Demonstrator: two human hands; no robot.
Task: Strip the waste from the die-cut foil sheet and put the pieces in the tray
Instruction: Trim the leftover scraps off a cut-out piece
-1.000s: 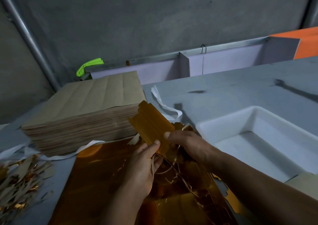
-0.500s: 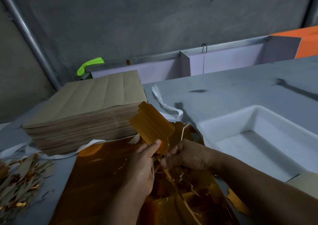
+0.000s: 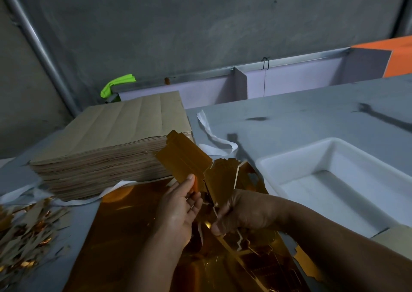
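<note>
Gold is most of what I see at the near edge of the grey counter [image 3: 289, 117]: the gold die-cut foil sheet [image 3: 124, 224] lies flat there, running under both of the person's forearms. Its right part is cut ragged and lifts up as a ragged gold flap [image 3: 225, 175] between the 2 hands.

The left hand [image 3: 180, 209] has its grip clamped on a small stack of gold rectangular pieces [image 3: 182, 160], thumb on the top face and fingers beneath. It holds the stack clear of the sheet, tilted toward the far-left corner. The right hand [image 3: 243, 211] has its grip pinched together on the waste at the foot of that flap, just beside the left fingers. I cannot tell how much foil is between thumb and fingers.

I judge the step in hand to be stripping: the waste is being torn away from the next piece while the freed pieces are gathered in the left hand. The white plastic tray [image 3: 289, 151] sits by the right edge of the counter, near the right forearm, and I see no pieces in the part of it that shows.

The next move calls for a steady pull along the cut line, so that the piece comes free without creasing, with the left grip firm enough that the stack does not fan out. After that, the stack has to cross over the right arm to reach the tray.

A heap of gold and brown offcuts [image 3: 26, 229] lies at the near-left edge, and a tall stack of brown card sheets [image 3: 111, 140] stands behind it.
</note>
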